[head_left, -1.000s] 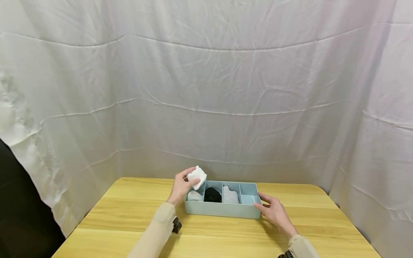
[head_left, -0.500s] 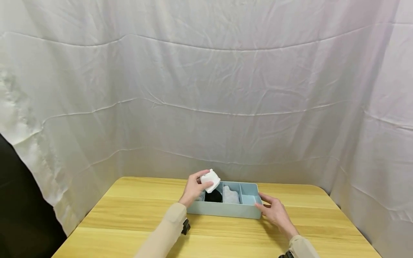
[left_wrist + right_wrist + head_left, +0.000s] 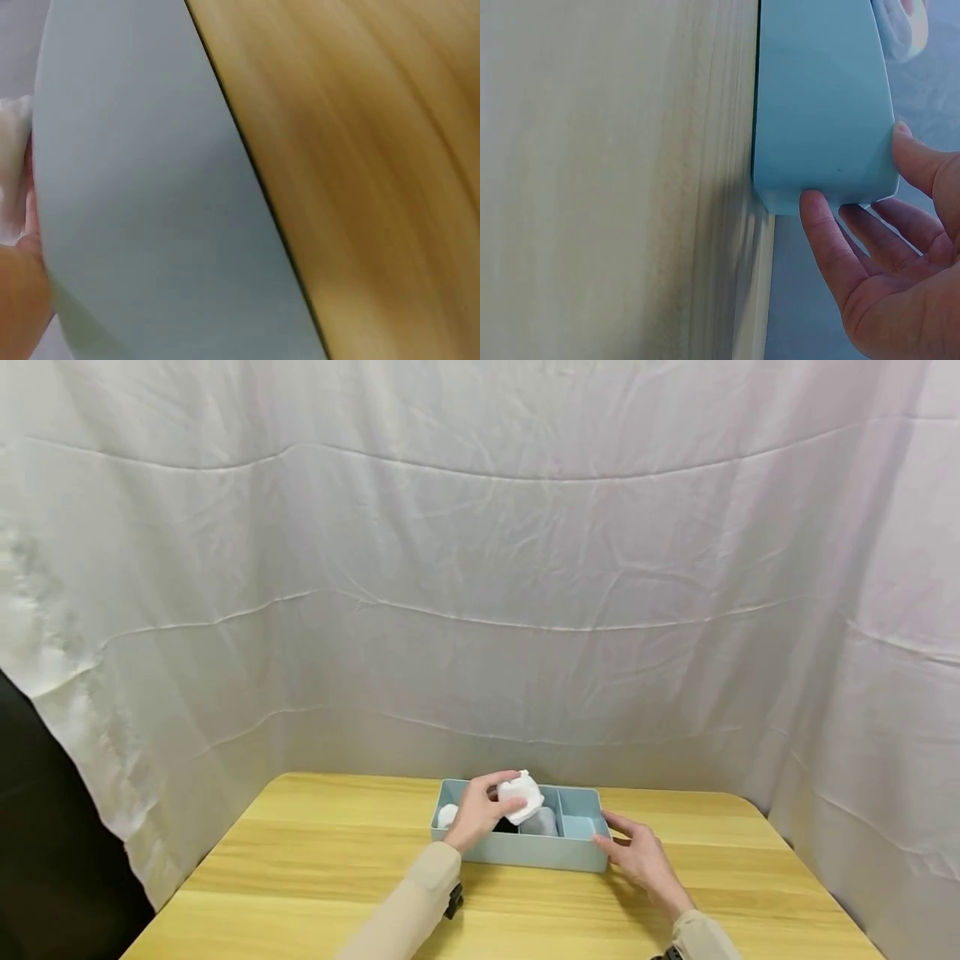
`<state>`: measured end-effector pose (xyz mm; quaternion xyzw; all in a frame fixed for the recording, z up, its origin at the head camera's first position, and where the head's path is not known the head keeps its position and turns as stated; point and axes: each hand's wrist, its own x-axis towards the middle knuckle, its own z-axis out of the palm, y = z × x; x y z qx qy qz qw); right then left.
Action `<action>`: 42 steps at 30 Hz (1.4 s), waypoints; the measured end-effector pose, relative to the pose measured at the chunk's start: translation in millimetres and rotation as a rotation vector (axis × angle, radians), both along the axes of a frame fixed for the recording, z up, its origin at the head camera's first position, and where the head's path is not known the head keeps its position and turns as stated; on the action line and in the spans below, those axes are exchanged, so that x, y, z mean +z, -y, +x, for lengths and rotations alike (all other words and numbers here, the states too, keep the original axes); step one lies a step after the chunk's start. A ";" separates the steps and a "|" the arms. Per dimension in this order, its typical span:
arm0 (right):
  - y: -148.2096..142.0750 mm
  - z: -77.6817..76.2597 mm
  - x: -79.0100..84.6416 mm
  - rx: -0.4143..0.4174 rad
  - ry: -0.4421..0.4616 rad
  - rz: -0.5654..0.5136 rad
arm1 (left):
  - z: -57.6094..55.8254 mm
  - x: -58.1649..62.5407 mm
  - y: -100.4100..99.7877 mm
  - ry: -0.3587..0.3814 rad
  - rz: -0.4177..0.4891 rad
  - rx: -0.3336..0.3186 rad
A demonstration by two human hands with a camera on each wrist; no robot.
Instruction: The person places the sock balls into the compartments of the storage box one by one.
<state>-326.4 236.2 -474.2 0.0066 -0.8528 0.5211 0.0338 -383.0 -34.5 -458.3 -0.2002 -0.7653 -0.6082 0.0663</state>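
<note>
A pale blue divided storage box [image 3: 536, 852] lies across the table. My left hand [image 3: 480, 810] pinches a rolled white sock [image 3: 522, 797] between thumb and fingers, above the middle compartments. Below it, a grey rolled sock [image 3: 543, 822] and a black rolled sock [image 3: 507, 827] show partly, each in its own compartment. A whitish rolled sock [image 3: 447, 816] sits in the leftmost compartment; the rightmost one shows its bare floor. My right hand [image 3: 637, 856] holds the box's right end, thumb at the rim and fingertips against the end wall in the right wrist view.
The wooden table [image 3: 315, 852] extends to both sides of the box and in front of it. Behind it hangs a pale grey curtain [image 3: 525, 677]. Something black [image 3: 60, 827] stands at the left edge.
My left hand has carried the white sock rightward, from over the leftmost compartment to over the middle ones. My right hand has stayed at the box's right end.
</note>
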 end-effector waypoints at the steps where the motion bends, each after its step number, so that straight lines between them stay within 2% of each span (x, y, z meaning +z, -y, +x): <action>1: 0.0 0.1 0.4 -0.002 -0.002 0.000 | 0.8 1.3 -3.3 -0.003 -0.005 -0.006; 8: 0.8 0.5 2.8 0.004 -0.012 -0.001 | 2.6 7.0 -22.6 0.000 -0.020 -0.001; 13: 0.3 0.4 2.3 -0.001 0.001 0.001 | 5.5 7.2 -33.2 0.025 -0.007 -0.047; 18: -1.0 0.1 1.1 0.008 -0.013 0.000 | 6.4 3.9 -44.2 0.001 -0.026 -0.084; 29: -2.4 0.5 0.6 0.010 -0.018 0.012 | 1.3 -1.1 -64.7 -0.048 -0.069 -0.020; 35: -2.0 1.8 1.6 0.012 -0.020 0.015 | -0.1 -3.2 -74.7 -0.091 -0.131 -0.027; 42: -0.7 2.4 3.0 0.028 -0.029 0.007 | 0.1 -5.3 -83.4 -0.099 -0.181 -0.021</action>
